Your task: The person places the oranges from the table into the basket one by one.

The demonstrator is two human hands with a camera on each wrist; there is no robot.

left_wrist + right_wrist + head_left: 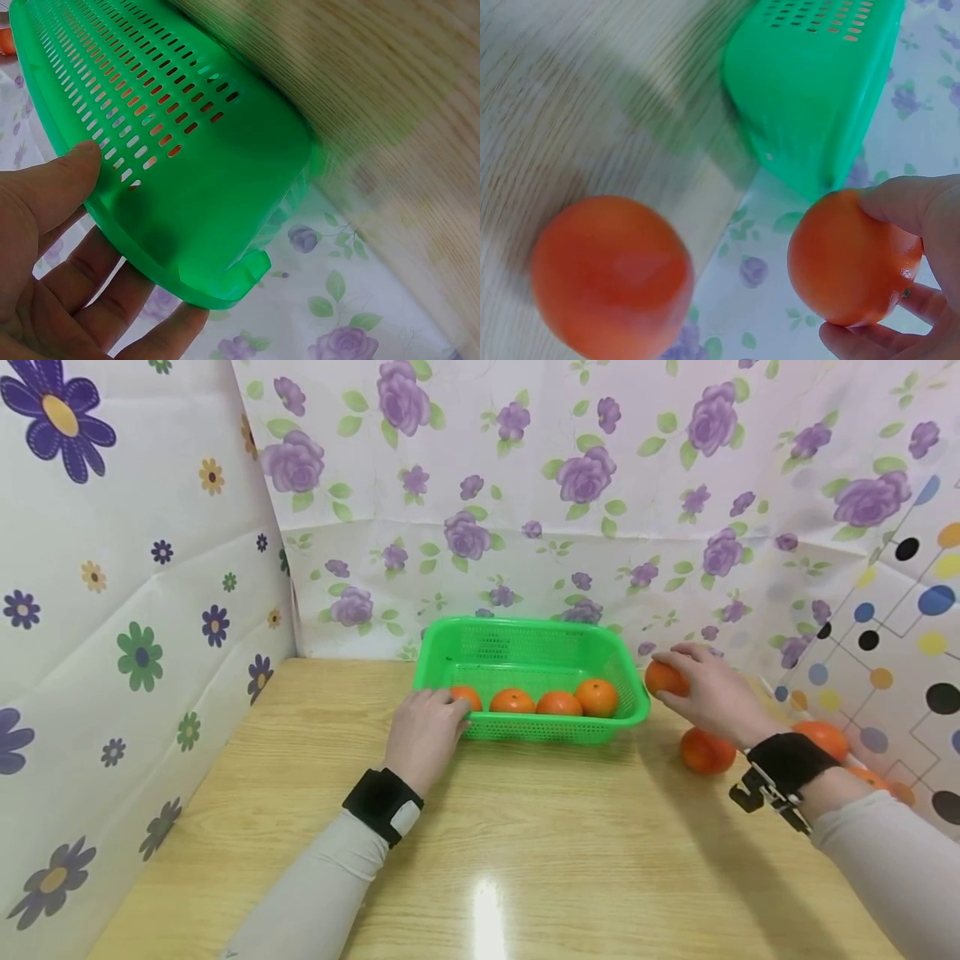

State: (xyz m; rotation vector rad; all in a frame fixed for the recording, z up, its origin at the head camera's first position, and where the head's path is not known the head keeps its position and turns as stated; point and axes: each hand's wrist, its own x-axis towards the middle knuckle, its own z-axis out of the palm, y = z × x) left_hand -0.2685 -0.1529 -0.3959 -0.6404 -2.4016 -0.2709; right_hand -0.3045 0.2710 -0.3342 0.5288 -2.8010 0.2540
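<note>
A green plastic basket (525, 727) with slotted walls stands on the table, and several oranges (513, 701) lie along its near side. At its near left corner my left hand (426, 735) grips the rim, the thumb (71, 180) on the outer wall and the fingers over the edge. Just past the basket's right end, my right hand (708, 689) holds an orange (851, 259) between thumb and fingers, above the table. Below that hand another orange (707, 752) rests on the table.
More oranges (821, 739) lie at the right by the dotted cloth (900, 635), partly hidden by the right wrist. Flowered cloth (465, 535) hangs behind the basket, and another sheet (142, 610) stands on the left. The wooden table (540, 827) extends in front of the basket.
</note>
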